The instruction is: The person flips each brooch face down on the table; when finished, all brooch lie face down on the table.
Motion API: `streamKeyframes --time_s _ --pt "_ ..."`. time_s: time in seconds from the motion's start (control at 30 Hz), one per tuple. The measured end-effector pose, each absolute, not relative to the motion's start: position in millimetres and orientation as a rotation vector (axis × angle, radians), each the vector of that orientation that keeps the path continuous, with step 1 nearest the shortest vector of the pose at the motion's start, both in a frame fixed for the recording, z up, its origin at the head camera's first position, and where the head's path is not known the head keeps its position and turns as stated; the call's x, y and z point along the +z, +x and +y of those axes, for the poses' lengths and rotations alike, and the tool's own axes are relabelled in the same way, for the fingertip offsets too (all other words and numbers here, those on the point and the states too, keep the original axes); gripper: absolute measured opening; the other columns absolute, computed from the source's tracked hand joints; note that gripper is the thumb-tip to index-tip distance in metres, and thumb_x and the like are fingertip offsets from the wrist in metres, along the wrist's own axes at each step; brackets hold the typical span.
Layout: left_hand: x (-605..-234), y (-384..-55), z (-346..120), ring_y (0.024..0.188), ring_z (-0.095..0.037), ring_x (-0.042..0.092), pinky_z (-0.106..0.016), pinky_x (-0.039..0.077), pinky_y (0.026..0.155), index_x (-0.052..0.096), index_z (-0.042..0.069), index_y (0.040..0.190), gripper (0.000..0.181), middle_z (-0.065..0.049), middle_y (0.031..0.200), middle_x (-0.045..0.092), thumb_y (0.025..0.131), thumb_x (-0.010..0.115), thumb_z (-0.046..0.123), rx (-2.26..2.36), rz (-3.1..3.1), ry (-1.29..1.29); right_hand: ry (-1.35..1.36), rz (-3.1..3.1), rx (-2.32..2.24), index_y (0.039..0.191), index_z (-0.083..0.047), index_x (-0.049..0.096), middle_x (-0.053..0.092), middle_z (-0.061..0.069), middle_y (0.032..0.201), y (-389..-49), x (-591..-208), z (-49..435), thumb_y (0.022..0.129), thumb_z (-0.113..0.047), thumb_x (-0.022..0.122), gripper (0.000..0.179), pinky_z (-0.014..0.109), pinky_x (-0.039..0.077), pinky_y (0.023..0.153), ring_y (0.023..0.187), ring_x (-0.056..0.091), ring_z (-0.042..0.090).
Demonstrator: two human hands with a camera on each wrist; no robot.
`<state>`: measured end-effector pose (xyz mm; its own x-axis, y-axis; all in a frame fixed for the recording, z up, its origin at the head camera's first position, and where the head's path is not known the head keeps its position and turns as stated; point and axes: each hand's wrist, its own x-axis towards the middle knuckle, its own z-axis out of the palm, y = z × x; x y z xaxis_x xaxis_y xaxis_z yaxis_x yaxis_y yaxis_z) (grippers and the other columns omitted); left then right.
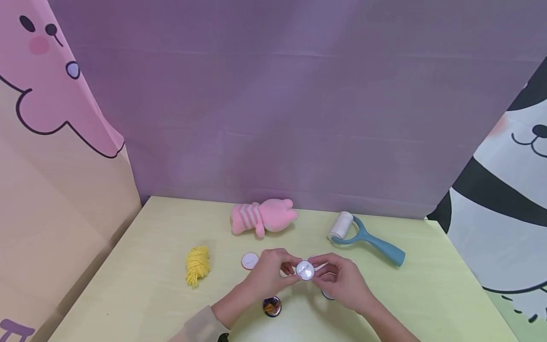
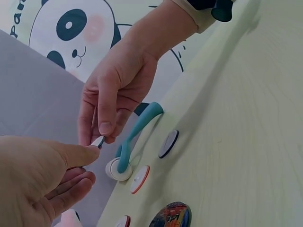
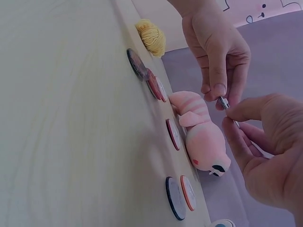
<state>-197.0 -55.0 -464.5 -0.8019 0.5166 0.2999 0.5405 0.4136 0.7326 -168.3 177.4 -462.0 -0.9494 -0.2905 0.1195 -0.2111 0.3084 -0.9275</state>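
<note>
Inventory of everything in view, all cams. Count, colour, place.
held badge: 1, white side visible, pinched between both hands
picture badge: 1, dark and orange, table, below left hand
other badges: at least 4, mostly white, red/orange/dark rims, table around hands; overlap hides exact count
yarn bundle: 1, yellow, table left
plush toy: 1, pink, striped body, lying at table back
lint roller: 1, blue handle, white roll, back right
table: 1, pale yellow-green, under everything
backdrop: purple rear; cartoon sides, panda right
sleeves: 2, beige, forearms
left hand: 1, left of held badge
right hand: 1, right of held badge
</note>
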Motion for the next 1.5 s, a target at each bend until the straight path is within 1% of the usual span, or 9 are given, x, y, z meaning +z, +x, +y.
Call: streamKeyframes --time_s 0.17,0.3,0.43,0.6,0.8,1.0,1.13,1.33,1.5 --pt "-466 -197 -55 0.080 0.001 0.067 -0.014 0.058 0.077 0.080 0.001 0.117 0.030 -0.007 0.097 0.077 0.089 0.086 0.010 -1.268 -2.653 -1.017 -0.470 2.519 -1.701 0.123 0.005 0.071 0.075 0.022 0.115 -170 -466 176 0.084 0.005 0.083 0.041 0.024 0.064 0.081 0.091 0.076 0.014" --pt "-469 -196 -55 0.081 0.001 0.066 -0.010 0.054 0.076 0.081 0.004 0.117 0.028 -0.004 0.095 0.076 0.090 0.086 0.011 -1.183 -2.690 -1.037 -0.493 2.568 -1.649 0.120 0.004 0.073 0.075 0.019 0.113 -170 -469 175 0.083 0.004 0.084 0.038 0.024 0.064 0.080 0.089 0.075 0.015" --pt "-471 -193 -53 0.079 0.003 0.063 -0.008 0.052 0.073 0.082 0.006 0.116 0.028 0.000 0.090 0.073 0.089 0.087 0.012 -1.099 -2.733 -1.046 -0.543 2.622 -1.564 0.117 0.001 0.076 0.075 0.012 0.105 -170 -473 175 0.083 0.002 0.085 0.035 0.026 0.065 0.079 0.086 0.074 0.012" --pt "-478 -191 -51 0.077 0.004 0.061 -0.007 0.050 0.070 0.082 0.005 0.113 0.027 0.001 0.086 0.071 0.087 0.088 0.011 -1.051 -2.764 -1.060 -0.615 2.708 -1.423 0.112 0.001 0.077 0.073 0.005 0.094 -168 -480 174 0.081 0.000 0.087 0.033 0.030 0.065 0.076 0.081 0.072 0.009" --pt "-489 -192 -49 0.078 0.000 0.062 -0.005 0.046 0.070 0.084 0.008 0.109 0.022 0.003 0.083 0.069 0.088 0.088 0.014 -0.919 -2.772 -1.100 -0.664 2.768 -1.270 0.110 0.001 0.077 0.073 0.001 0.091 -169 -485 172 0.081 -0.002 0.088 0.031 0.025 0.063 0.073 0.080 0.071 0.009" --pt "-490 -190 -48 0.074 0.004 0.052 -0.005 0.040 0.064 0.085 0.012 0.103 0.018 0.007 0.079 0.066 0.086 0.089 0.016 -0.802 -2.782 -1.108 -0.699 2.789 -1.185 0.109 0.001 0.078 0.071 0.000 0.091 -169 -489 170 0.081 -0.001 0.087 0.029 0.024 0.062 0.072 0.080 0.070 0.009" --pt "-490 -189 -46 0.071 0.004 0.045 -0.007 0.035 0.061 0.084 0.012 0.098 0.014 0.008 0.075 0.065 0.086 0.089 0.016 -0.736 -2.779 -1.127 -0.699 2.809 -1.140 0.106 -0.001 0.078 0.069 0.000 0.089 -169 -491 167 0.080 -0.001 0.087 0.028 0.022 0.061 0.071 0.078 0.068 0.007" --pt "-492 -187 -44 0.072 0.003 0.047 -0.009 0.039 0.064 0.084 0.013 0.094 0.011 0.008 0.078 0.071 0.085 0.090 0.016 -0.695 -2.789 -1.119 -0.733 2.866 -1.082 0.101 -0.005 0.080 0.068 -0.002 0.085 -169 -494 164 0.079 -0.002 0.089 0.024 0.020 0.057 0.066 0.073 0.064 0.003" --pt "-494 -188 -42 0.070 0.003 0.048 -0.011 0.039 0.064 0.085 0.015 0.092 0.010 0.011 0.075 0.071 0.085 0.090 0.018 -0.645 -2.801 -1.095 -0.758 2.887 -1.049 0.100 -0.004 0.080 0.067 -0.002 0.084 -168 -495 164 0.077 -0.001 0.089 0.025 0.019 0.055 0.064 0.072 0.063 0.003"
